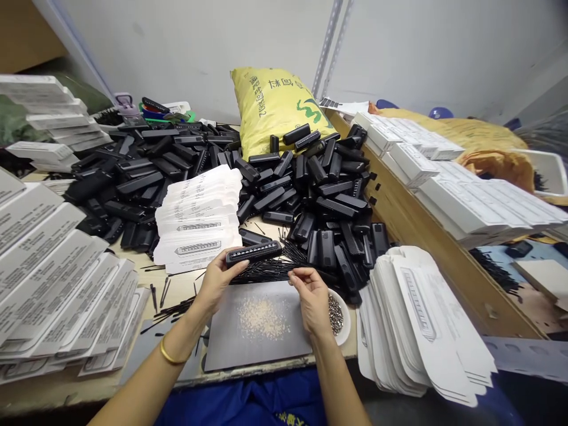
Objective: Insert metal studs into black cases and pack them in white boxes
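My left hand (218,278) is closed round one long black plastic case (254,252), held level above the grey work mat (235,349). My right hand (312,293) hovers just to its right with fingers pinched together over a heap of thin black sticks (266,272); what they pinch is too small to make out. A small white bowl of tiny metal parts (338,313) sits right beside that hand. A gold bangle circles my left wrist.
Big piles of black cases (328,189) cover the table behind. Stacks of flat white cartons lie at the centre (197,225), the left (57,278) and the right (421,319). Boxed stacks (465,195) fill a wooden tray; a yellow sack (270,106) leans on the wall.
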{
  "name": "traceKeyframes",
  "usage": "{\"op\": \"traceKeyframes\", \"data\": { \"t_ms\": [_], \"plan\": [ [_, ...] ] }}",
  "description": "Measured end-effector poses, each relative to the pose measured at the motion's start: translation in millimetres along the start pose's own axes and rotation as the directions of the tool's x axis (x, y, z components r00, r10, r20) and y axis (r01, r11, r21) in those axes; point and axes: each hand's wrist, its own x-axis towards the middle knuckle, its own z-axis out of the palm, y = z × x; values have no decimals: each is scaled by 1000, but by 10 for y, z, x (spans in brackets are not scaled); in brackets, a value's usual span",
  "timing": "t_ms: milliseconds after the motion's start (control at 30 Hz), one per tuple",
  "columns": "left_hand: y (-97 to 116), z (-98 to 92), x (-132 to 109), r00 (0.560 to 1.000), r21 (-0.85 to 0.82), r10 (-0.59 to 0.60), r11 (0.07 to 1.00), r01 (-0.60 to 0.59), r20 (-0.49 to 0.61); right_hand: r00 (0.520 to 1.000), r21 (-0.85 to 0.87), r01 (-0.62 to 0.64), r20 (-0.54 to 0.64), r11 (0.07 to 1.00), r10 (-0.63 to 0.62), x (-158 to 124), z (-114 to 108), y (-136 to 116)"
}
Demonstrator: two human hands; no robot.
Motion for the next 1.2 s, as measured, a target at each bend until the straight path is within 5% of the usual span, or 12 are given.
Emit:
{"op": "traceKeyframes", "data": {
  "t_ms": [100,167,300,533,767,1000,1133,1200],
  "plan": [
    [56,64,-187,966,-520,-257,831,197,-43,1000,1,-14,2,1000,14,-63,130,11],
    [62,119,-258,919,-681,-395,675,284,-8,1000,-47,-9,5,999,9,-120,173,31],
    [26,208,-313,867,-768,-497,547,334,23,996,-221,93,11,971,-93,-222,176,99],
    [21,316,-385,863,-754,-503,554,352,33,955,-423,294,90,857,-284,-308,184,99],
    [-44,291,-412,936,-650,-352,710,271,7,914,-520,404,253,753,-316,-298,125,92],
    [121,252,-546,950,-629,-313,743,231,-21,986,-260,164,80,951,-148,-336,149,245],
    [27,248,-662,989,-169,-30,984,54,142,971,-293,162,-122,942,-205,-240,-164,120],
    [-120,332,-554,972,148,-7,989,-29,235,942,-308,167,-232,937,-244,-174,-292,-21]
  ]
}}
